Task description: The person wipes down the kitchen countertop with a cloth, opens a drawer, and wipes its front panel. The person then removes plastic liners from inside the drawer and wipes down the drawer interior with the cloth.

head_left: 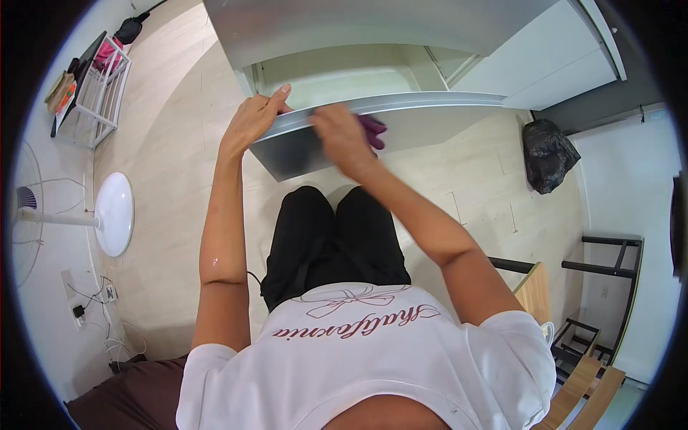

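A pulled-out drawer with a silvery front panel stands in front of my knees, its pale inside showing nothing lying in it. My left hand grips the left end of the drawer's top edge, thumb up and fingers over the rim. My right hand, a little smeared by motion, is at the drawer front's upper edge, closed around a dark purple cloth. Part of the cloth sticks out on the hand's right side; the rest is hidden by the fingers.
Above the drawer is a silver cabinet front. A black plastic bag sits on the floor at right. On the left are a white fan base and a white rack. Wooden-topped, black-framed furniture stands at lower right.
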A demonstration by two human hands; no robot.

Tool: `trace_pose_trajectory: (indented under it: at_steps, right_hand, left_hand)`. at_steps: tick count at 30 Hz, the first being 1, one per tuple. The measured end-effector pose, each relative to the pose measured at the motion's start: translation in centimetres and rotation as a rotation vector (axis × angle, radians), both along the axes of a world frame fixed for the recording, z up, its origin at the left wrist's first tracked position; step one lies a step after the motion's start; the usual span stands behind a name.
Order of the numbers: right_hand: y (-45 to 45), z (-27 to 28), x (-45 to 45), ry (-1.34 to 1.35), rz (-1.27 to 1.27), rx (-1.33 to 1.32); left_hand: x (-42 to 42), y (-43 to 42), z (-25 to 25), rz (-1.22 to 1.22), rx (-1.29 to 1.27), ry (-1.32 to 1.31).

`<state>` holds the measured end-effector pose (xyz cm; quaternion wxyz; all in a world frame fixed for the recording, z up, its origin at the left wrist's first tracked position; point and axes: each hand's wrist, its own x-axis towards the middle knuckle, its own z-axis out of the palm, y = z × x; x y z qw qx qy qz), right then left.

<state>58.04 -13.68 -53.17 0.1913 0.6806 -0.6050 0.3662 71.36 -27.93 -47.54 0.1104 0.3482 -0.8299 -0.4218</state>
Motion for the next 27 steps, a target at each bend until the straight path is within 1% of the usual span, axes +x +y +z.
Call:
trace_pose_trajectory:
  at_steps: [2, 3, 5, 6, 8, 10, 12, 14, 17, 19, 23, 25, 27]
  right_hand:
    - [-0.9, 0.6, 2.2, 0.024, 0.044, 0.071]
    - [-0.7, 0.7, 1.9, 0.012, 0.065, 0.061]
    - [0.0, 1.1, 0.7, 0.004, 0.069, 0.052]
    - [0.9, 1.1, -0.5, 0.023, 0.063, 0.051]
    - [2.6, 1.4, -3.6, 0.057, 0.044, 0.048]
    - [4.6, 0.9, -7.5, 0.102, -0.041, -0.001]
    - [6.9, 0.4, -11.9, 0.137, -0.143, 0.014]
    - [9.1, 0.5, -16.0, 0.173, -0.279, 0.027]
    - [12.1, 0.5, -21.9, 0.179, -0.357, -0.018]
    - [13.9, 0.8, -24.9, 0.215, -0.487, -0.018]
    - [17.1, 1.1, -32.1, 0.22, -0.626, -0.041]
    - [17.7, 1.7, -33.2, 0.214, -0.707, -0.009]
    - [17.5, 1.6, -33.5, 0.18, -0.71, -0.022]
  left_hand:
    - [0.0, 0.3, -0.2, 0.013, -0.107, 0.013]
    - [0.0, 0.5, -0.3, 0.006, -0.113, 0.013]
    - [-0.1, 1.2, -0.7, 0.067, -0.275, -0.004]
    - [-0.2, 1.6, -1.0, 0.049, -0.275, 0.003]
    - [-0.4, 2.1, -1.4, 0.015, -0.62, 0.053]
    - [-0.5, 2.5, -1.4, 0.035, -0.628, 0.099]
    - [-0.4, 2.4, -1.6, 0.077, -0.641, 0.079]
    - [-0.5, 2.5, -1.5, 0.085, -0.632, 0.122]
    - [-0.5, 2.4, -1.4, 0.091, -0.561, 0.123]
    - [-0.5, 2.4, -1.4, 0.098, -0.529, 0.122]
    - [-0.2, 1.6, -1.9, 0.099, -0.429, 0.105]
    - [0.1, 1.0, -2.2, 0.084, -0.388, 0.103]
    - [0.1, 1.0, -2.0, 0.069, -0.342, 0.1]
